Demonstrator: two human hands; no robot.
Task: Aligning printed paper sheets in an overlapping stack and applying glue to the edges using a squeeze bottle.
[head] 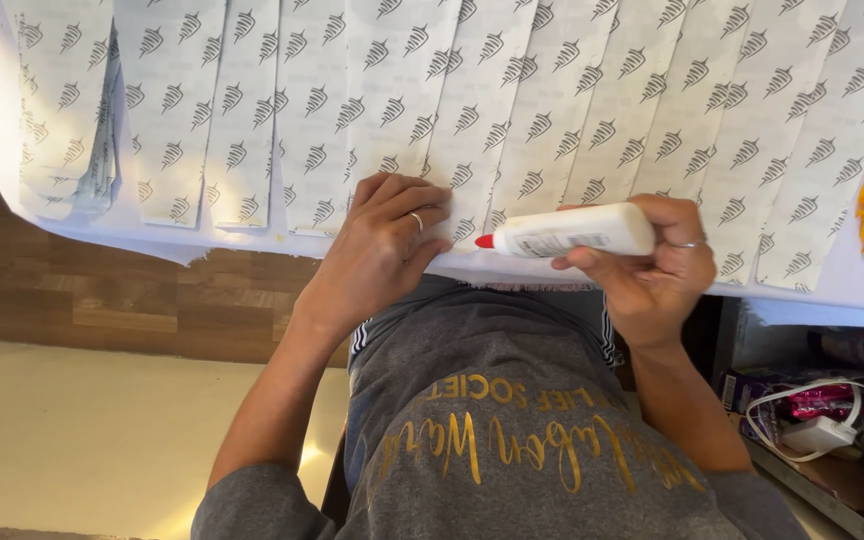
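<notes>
While the head camera looks straight down, the scene reads as follows.

Glue bottle: one white plastic glue bottle with a red tip [564,233], lying sideways at centre right of the frame, tip pointing left, over the near edge of the paper.
Right hand: right hand [652,265], fingers curled around the bottle's rear end, gripping it; one ring shows.
Left hand: left hand [387,240], fingers pressed together and flat on the strips just left of the red tip; one ring shows.
Strips: about a dozen white paper strips printed with small grey leaf marks [542,110], overlapping side by side across the top.
Surface: white table top [12,190].
Room: brown wood-look wall panel [102,290] at left, pale floor [82,440] below.
</notes>
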